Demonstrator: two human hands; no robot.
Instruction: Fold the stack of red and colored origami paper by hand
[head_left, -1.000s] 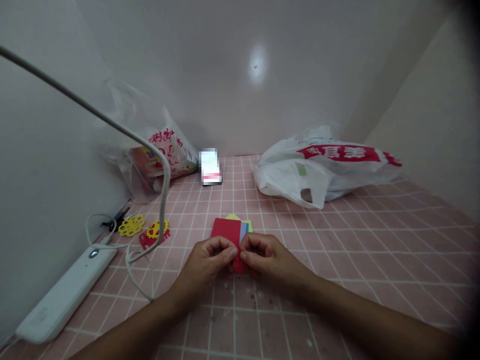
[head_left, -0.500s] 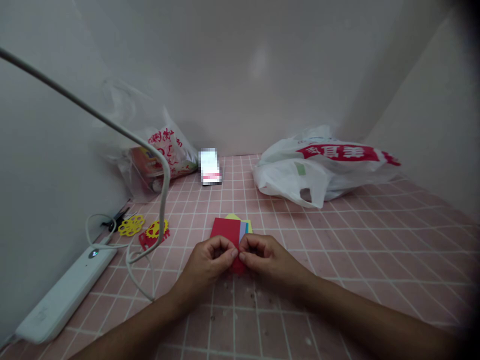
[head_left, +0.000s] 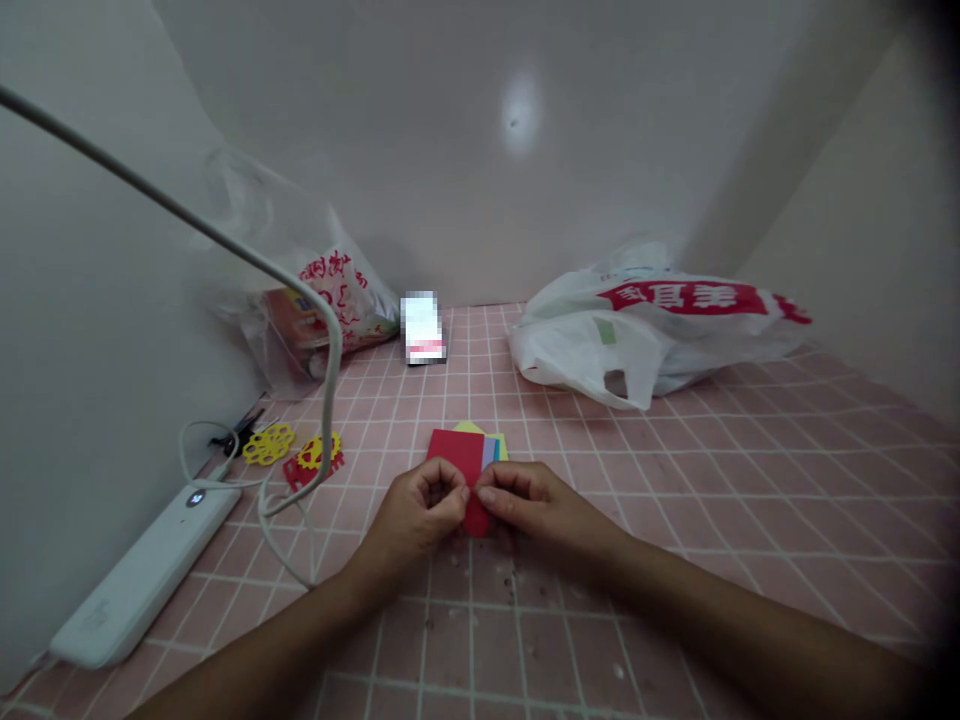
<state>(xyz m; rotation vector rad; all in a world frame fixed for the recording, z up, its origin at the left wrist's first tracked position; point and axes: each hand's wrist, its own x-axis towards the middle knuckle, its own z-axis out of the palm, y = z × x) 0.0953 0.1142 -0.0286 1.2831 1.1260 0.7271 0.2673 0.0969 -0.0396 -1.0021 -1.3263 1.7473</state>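
We see both hands meeting over the pink tiled worktop [head_left: 675, 480], and we take the red paper [head_left: 475, 518] between them as our landmark. The left hand [head_left: 417, 512] and the right hand [head_left: 525, 505] each pinch that paper, thumbs and forefingers pressed together on its upper edge, the other fingers curled in; the two hands touch at the fingertips. The paper sits just above the worktop, close to us at the middle. Just behind it lies a stack of coloured sheets [head_left: 466, 448], red on top with yellow, blue and pale edges showing on its right. Behind and right of the paper, well apart, lies a white bag [head_left: 645, 335] with red print. Behind and left of it a clear bag [head_left: 322, 300] leans in the corner, with a blurred-out small item [head_left: 424, 328] beside it. Left of the paper lie yellow and red cutouts [head_left: 300, 452], scissors [head_left: 238, 432] against the wall, and a white power strip [head_left: 139, 580] whose cable [head_left: 285, 285] arcs overhead.
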